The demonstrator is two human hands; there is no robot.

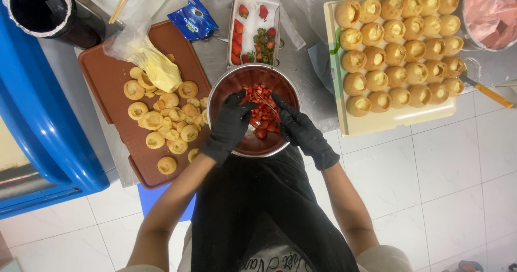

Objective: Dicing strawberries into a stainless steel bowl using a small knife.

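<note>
Both your hands are in black matte gloves, over a round shiny steel bowl [253, 110] at the bench [301, 67] edge, right in front of you. Your left hand [230, 125] is curled at the bowl's left rim, fingers bent over the chopped strawberries [262, 116]; what it pinches, can't tell. Your right hand [301, 129] is closed around a thin knife [266, 104], its narrow blade pointing into the red diced pile. The strawberry bits are small, wet-looking, irregular cubes, heaped toward the bowl's centre and right.

Left of the bowl: a brown plastic tray [107, 83], rectangular with rounded corners, carrying loose golden pastry caps [164, 121], round and rough-edged. A clear piping bag [148, 62] of pale yellow cream lies on the tray's upper part, crinkled plastic.

Behind the bowl: a white rectangular tray [254, 32] with whole strawberries and green tops. Just left of it, a small blue glossy snack packet [193, 18], crumpled, white print.

Right: a cream-coloured board [377, 122] holding neat rows of round baked puff shells [401, 48], most filled with pale cream. An orange-handled tool [487, 93] sits at its right edge. Top right, a metal bowl of pink stuff under plastic film [490, 13].

Top left, a black bin [40, 8] with a clear liner. Blue smooth cabinet [37, 116] on the left. White glossy tile floor [441, 186] below.
</note>
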